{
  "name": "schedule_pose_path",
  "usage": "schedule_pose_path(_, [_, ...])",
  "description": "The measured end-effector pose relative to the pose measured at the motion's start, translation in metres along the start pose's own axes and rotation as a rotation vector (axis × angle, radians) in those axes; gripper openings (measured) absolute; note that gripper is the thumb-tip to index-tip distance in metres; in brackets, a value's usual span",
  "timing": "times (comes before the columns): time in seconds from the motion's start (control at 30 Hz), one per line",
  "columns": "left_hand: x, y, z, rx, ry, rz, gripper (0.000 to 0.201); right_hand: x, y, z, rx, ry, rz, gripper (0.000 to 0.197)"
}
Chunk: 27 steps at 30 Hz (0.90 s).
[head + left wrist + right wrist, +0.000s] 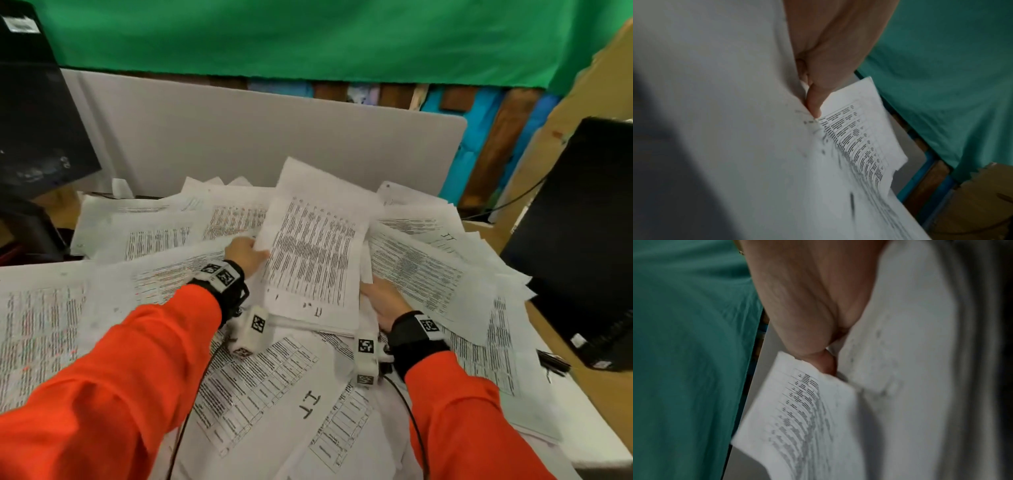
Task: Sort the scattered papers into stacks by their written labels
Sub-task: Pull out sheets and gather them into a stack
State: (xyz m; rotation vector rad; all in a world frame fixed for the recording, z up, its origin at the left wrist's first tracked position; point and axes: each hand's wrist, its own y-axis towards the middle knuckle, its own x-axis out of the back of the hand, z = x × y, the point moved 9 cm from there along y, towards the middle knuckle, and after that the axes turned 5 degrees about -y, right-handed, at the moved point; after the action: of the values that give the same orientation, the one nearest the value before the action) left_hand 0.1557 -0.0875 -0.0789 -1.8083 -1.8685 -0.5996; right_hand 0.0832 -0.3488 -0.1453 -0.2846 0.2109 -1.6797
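A stack of printed sheets [311, 260] is held up at the middle of the desk, its text in dense columns. My left hand [245, 255] grips its left edge, thumb on top; the left wrist view shows my thumb [816, 100] pressing the top sheet [863, 129]. My right hand [380, 301] holds the right edge, thumb [826, 363] against the paper [797, 410]. Around them lie many scattered papers [164, 240]. One sheet near me bears a handwritten "IT" [310, 404], and another "IT" sheet [447, 236] lies at the right.
A grey partition [239, 137] stands behind the papers, with a green cloth [308, 37] above it. A dark monitor [37, 113] is at the far left and a black computer case [579, 240] at the right. A black clip [553, 361] lies by the right edge.
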Motion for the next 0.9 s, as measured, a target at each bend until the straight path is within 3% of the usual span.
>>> schedule_pose_path(0.13, [-0.020,-0.001,0.021,0.114,0.025,0.107,0.037,0.005,-0.009,0.008,-0.055,-0.032,-0.051,0.054])
schedule_pose_path(0.2, [-0.033,-0.004,0.018,0.104,0.090,0.211,0.045,-0.004,-0.010,0.012,-0.050,-0.045,-0.001,0.063])
schedule_pose_path(0.3, [-0.055,-0.004,0.022,0.072,0.236,0.347,0.069,-0.013,0.007,0.003,-0.035,-0.110,0.017,0.054])
schedule_pose_path(0.33, [-0.060,-0.005,0.025,0.074,0.279,0.397,0.081,-0.015,0.013,0.001,-0.018,-0.148,0.012,0.062])
schedule_pose_path(0.4, [-0.062,-0.002,0.029,0.092,0.237,0.477,0.095,-0.008,0.033,-0.012,-0.001,-0.215,0.005,0.110])
schedule_pose_path(0.43, [-0.055,0.002,0.028,0.099,0.157,0.462,0.093,0.000,0.052,-0.026,-0.003,-0.236,-0.001,0.131])
schedule_pose_path(0.47, [-0.038,0.008,0.026,0.112,0.088,0.391,0.082,0.007,0.070,-0.040,-0.014,-0.241,-0.003,0.139])
schedule_pose_path(0.57, [0.034,0.030,0.037,0.142,0.158,0.070,0.058,0.011,0.071,-0.040,-0.029,-0.246,-0.006,0.137])
schedule_pose_path(0.6, [0.054,0.033,0.044,0.177,0.247,0.043,0.056,0.010,0.066,-0.037,-0.037,-0.237,-0.017,0.136])
schedule_pose_path(0.63, [0.066,0.038,0.055,0.190,0.325,0.034,0.055,0.008,0.060,-0.033,-0.044,-0.231,-0.018,0.130])
schedule_pose_path(0.73, [0.081,0.034,0.083,0.256,0.539,0.170,0.065,0.004,0.042,-0.019,-0.043,-0.210,-0.047,0.099])
schedule_pose_path(0.8, [0.084,0.033,0.089,0.211,0.641,0.189,0.066,0.001,0.040,-0.017,-0.031,-0.214,-0.061,0.091])
schedule_pose_path(0.9, [0.095,0.030,0.057,0.039,0.707,0.091,0.044,0.002,0.040,-0.018,-0.053,-0.212,-0.085,0.093])
